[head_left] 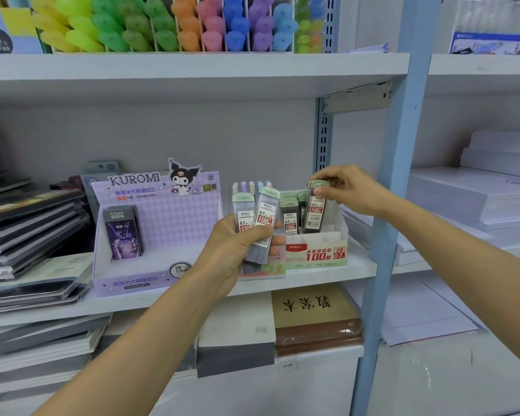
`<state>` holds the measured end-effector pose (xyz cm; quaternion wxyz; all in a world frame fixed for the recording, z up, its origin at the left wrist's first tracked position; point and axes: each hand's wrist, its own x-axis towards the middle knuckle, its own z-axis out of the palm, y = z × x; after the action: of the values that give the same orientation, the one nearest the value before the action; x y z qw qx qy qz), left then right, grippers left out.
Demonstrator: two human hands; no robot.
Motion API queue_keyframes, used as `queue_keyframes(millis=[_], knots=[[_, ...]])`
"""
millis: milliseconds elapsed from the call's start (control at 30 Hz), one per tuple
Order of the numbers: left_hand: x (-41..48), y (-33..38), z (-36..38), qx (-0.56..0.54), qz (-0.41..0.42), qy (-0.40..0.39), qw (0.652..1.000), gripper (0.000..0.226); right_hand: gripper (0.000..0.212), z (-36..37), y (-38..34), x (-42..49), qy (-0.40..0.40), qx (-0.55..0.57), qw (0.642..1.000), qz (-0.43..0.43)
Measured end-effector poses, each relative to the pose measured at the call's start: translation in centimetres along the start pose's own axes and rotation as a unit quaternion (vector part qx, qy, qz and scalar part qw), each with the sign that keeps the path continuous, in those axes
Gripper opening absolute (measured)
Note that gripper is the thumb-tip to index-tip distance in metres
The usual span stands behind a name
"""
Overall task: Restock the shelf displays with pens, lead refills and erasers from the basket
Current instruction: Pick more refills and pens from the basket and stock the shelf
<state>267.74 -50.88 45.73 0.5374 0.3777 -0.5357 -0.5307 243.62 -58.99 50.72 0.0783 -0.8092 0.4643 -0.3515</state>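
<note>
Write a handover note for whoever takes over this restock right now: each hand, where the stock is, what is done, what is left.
Left hand grips two refills, fanned, in front of the shelf.
Right hand pinches the top of a third refill, its lower end down in the 0.7 box.
Done: several refills stand in the box's left side.
Left: seat the third refill, then probably the left hand's two. The Kuromi display holds only one pack. Basket, pens and erasers are out of view.
</note>
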Motion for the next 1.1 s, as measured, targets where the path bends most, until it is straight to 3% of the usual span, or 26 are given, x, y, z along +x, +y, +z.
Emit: queue_keyframes(millis=[300, 367, 433, 500, 600, 733, 967, 1100], knots=[[0.0, -0.5, 0.1, 0.031, -0.013, -0.028, 0.999, 0.017, 0.022, 3.2, -0.1, -0.3, 0.054, -0.068, 0.996, 0.019], [0.0, -0.6, 0.2, 0.029, -0.008, -0.031, 0.999, 0.017, 0.027, 2.9, -0.7, -0.7, 0.097, -0.04, 0.994, 0.023], [0.0, -0.6, 0.4, 0.042, -0.004, -0.032, 0.999, 0.018, 0.029, 2.3, -2.0, -1.3, 0.116, 0.057, 0.991, 0.018], [0.1, -0.6, 0.7, 0.054, 0.002, -0.038, 0.998, 0.017, 0.033, 1.9, -3.8, -1.9, 0.046, 0.179, 0.982, 0.024], [-0.1, -0.4, 1.4, 0.065, 0.02, -0.048, 0.996, 0.018, 0.02, 2.4, -5.1, -2.4, -0.066, 0.219, 0.974, 0.01], [-0.4, 0.3, 2.1, -0.002, 0.021, -0.04, 0.999, 0.032, 0.018, 2.0, -5.2, -2.3, -0.039, 0.292, 0.956, -0.013], [-0.6, 0.2, 2.6, 0.069, 0.057, -0.031, 0.996, 0.03, 0.021, 2.1, -5.4, -2.3, -0.008, 0.266, 0.963, -0.048], [-0.7, 0.1, 3.1, 0.062, 0.074, -0.014, 0.995, 0.033, 0.028, 2.2, -5.2, -2.6, -0.04, 0.283, 0.958, -0.03]])
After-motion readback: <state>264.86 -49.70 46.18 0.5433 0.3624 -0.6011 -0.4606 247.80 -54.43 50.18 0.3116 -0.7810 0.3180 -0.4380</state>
